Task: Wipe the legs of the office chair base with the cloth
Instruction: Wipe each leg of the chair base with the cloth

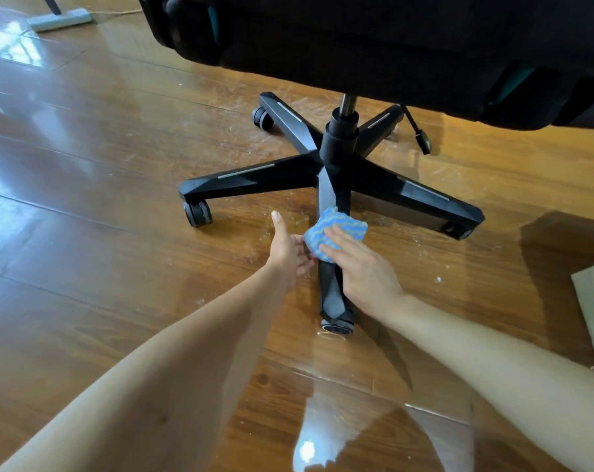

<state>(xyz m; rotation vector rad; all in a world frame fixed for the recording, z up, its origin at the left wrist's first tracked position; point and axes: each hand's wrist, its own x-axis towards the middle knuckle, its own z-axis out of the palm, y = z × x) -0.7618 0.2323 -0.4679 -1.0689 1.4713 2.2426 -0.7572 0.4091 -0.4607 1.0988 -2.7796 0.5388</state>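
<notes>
The cloth (343,223) lies on the 6 o'clock leg (331,296) of the chair base (338,148), pressed by the right hand (363,270) with flat fingers held together. The left hand (288,253), thumb spread, touches its edge. The four other legs probably remain to wipe.

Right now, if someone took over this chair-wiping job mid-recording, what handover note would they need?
Left hand: open, beside the near leg, fingers at the cloth's left edge.
Right hand: fingers flat on the blue striped cloth, pressing it onto that leg about midway along.
Chair base: standing on the floor, five legs.
Done: cannot tell which legs have been wiped.
Left: probably finish this leg out to its caster, then check the other four legs.
</notes>
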